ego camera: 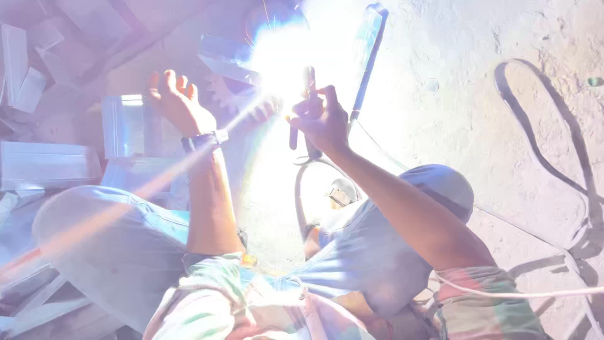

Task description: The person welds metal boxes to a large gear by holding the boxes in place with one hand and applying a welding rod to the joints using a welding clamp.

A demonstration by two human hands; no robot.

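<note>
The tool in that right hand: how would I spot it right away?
Find the blinding white glare at top centre. Just right of it, the right hand grips a dark, upright rod-like holder, its tip in the glare. A cable loops down from it; the left hand holds nothing.

Pale, dusty concrete floor (478, 119) across the right side. Dark cable (553, 170) looped over it in a wide curve, with a thin white cord (522, 294) crossing lower down. Stacked flat metal pieces (47, 165) on the left, more scraps (25, 69) heaped behind. Small green bit (594, 81) near the right edge.
</note>
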